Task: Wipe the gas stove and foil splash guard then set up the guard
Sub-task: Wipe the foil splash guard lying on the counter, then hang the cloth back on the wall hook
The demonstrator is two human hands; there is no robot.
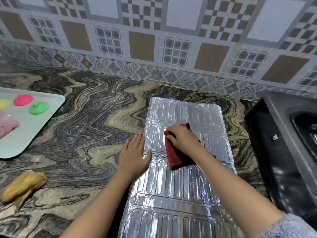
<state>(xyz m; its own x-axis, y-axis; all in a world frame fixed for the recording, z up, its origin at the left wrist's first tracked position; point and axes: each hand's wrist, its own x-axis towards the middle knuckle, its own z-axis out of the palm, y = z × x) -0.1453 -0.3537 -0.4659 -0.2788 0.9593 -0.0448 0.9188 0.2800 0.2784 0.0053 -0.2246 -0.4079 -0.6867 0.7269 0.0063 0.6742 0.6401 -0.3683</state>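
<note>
One foil splash guard (181, 186) flat on marbled counter (82, 117), centre toward 5 o'clock. Right hand (183, 140) curled over one red cloth (175, 157), pressing it on foil. Left hand (135, 155) spread flat, fingers extended, on guard's left edge. One gas stove (283, 152) at 3 o'clock. One tray (25, 140) at 9 o'clock: three small coloured lids, possibly toys. One brown bundle (24, 186) at 8 o'clock.

A pale tray (51, 107) bearing pink (23, 99) and green lids (38, 108) is set on the marbled counter (82, 121); a tan cloth (24, 185) is laid nearby.
</note>
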